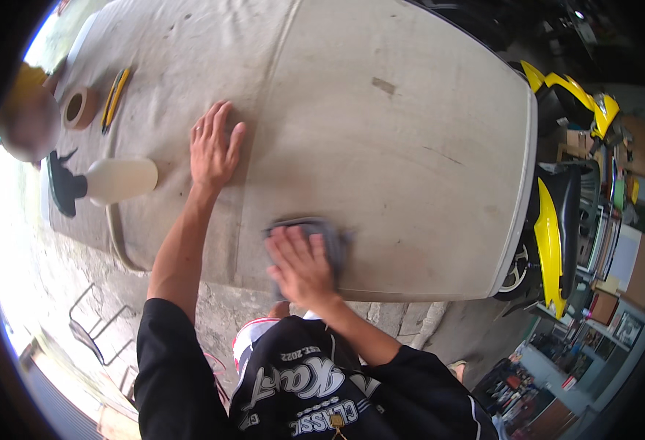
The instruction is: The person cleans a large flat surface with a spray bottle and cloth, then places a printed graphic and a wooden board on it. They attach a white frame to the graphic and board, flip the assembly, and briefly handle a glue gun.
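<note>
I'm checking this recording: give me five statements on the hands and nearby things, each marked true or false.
1. The right hand is on a dark grey cloth. True.
2. The spray bottle is to the left of the left hand. True.
3. The spray bottle is between the two hands. False: it is on the outer side of the left hand.
4. A yellow cutter is beside a brown tape roll. True.
5. The left hand grips the cutter. False: it rests on the beige surface, apart from the cutter.
</note>
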The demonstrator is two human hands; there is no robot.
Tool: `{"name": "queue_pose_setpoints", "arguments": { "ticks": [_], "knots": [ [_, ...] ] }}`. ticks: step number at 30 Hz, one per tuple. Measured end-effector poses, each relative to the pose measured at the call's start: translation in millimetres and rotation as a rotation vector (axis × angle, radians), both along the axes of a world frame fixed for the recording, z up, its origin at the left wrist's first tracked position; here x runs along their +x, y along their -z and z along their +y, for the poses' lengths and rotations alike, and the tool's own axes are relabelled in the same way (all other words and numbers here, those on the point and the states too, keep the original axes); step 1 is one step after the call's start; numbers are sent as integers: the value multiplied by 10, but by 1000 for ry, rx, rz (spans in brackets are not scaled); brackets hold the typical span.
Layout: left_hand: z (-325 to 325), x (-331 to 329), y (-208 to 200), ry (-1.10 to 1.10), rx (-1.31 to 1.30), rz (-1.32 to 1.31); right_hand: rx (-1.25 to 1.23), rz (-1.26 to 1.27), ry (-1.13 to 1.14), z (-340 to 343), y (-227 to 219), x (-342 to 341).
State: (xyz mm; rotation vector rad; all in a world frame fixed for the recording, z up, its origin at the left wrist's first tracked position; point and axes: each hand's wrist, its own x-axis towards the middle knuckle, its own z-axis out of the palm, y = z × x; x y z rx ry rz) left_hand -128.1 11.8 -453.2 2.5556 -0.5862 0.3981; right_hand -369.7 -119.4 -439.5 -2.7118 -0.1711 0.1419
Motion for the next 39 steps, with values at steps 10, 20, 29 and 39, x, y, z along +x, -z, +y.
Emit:
{"name": "queue_pose_setpoints", "arguments": {
  "ticks": [10, 20, 29, 39],
  "knots": [
    [-36, 0, -49, -25, 186, 90, -400, 84, 963, -3779, 213, -1310],
    [-51, 54, -47, -36, 260, 166, -515, -111, 697, -6119, 415, 1646],
    [-73, 55, -64, -67, 289, 177, -486, -142, 605, -5755, 444, 3051],
    [-106, 84, -65, -36, 263, 179, -271, -361, 73, -2238, 392, 4847]
  ]
}}
